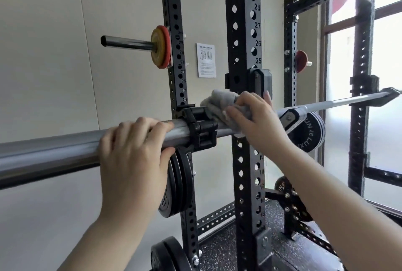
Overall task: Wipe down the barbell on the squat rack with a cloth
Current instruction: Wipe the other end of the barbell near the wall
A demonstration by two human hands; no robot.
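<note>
Wiping the barbell (65, 153) beside its collar (201, 128)

My left hand (134, 157) grips the sleeve; my right hand (250, 118) presses the grey cloth (219, 101) on the bar at the rack upright (243, 31).

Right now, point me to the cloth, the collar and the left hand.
cloth (219, 102): head view, on the grey bunched fold above the bar.
collar (201, 126): head view, on the black clamp body around the bar.
left hand (136, 151): head view, on the back of the hand gripping the bar.

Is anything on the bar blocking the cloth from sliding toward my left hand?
Yes. A black collar clamp sits on the barbell between the grey cloth under the right hand and the left hand.
</note>
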